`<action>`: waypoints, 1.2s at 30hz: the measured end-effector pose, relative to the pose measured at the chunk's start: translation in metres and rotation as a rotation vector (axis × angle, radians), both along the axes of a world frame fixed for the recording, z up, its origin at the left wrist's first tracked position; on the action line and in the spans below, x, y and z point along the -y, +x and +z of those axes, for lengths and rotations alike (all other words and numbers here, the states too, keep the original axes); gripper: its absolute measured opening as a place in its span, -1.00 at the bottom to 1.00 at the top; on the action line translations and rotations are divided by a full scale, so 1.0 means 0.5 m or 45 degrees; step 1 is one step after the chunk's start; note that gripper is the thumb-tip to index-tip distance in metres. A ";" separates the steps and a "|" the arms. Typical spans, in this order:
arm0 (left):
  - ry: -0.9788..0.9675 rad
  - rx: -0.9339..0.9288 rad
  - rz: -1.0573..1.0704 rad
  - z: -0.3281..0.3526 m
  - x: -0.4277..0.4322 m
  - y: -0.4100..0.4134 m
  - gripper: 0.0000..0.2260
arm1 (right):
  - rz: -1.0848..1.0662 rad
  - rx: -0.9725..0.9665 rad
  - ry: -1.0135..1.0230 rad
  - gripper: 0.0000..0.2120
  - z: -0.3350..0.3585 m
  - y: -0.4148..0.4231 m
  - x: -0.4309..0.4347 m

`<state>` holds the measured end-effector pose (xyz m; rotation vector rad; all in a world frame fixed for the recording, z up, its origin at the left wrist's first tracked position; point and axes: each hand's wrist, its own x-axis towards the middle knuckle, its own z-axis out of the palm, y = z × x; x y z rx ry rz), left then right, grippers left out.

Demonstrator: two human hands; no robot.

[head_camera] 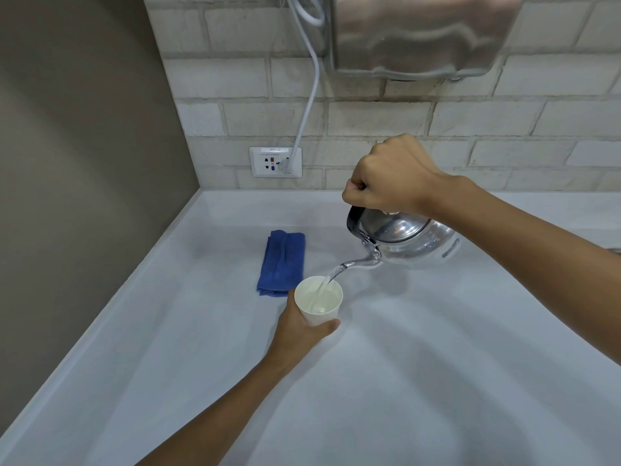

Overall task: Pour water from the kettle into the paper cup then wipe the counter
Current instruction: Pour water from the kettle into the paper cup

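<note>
A shiny metal kettle [408,238] hangs tilted above the white counter [437,364], spout down to the left. My right hand [389,178] is closed around its black handle from above. A thin stream of water runs from the spout into a white paper cup [319,302], which holds some water. My left hand [299,326] wraps the cup's lower side, with the thumb on the near right. A folded blue cloth [281,262] lies on the counter just behind and to the left of the cup.
A brick wall runs along the back with a socket plate [275,162] and a white cable [311,95] plugged into it. A steel wall-mounted unit [423,31] hangs above the kettle. A plain wall [84,146] bounds the counter on the left.
</note>
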<state>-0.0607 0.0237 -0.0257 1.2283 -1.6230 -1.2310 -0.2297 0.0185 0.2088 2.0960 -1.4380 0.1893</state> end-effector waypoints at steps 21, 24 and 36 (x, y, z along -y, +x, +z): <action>0.007 0.000 0.009 -0.001 0.000 -0.003 -0.29 | -0.120 0.416 0.081 -0.55 -0.056 -0.066 0.038; 0.006 -0.004 0.009 -0.002 0.000 -0.002 -0.29 | -0.193 0.600 0.096 -0.54 -0.073 -0.086 0.060; 0.005 0.015 0.007 0.004 -0.002 0.000 -0.29 | -0.654 1.312 0.169 -0.68 -0.136 -0.142 0.180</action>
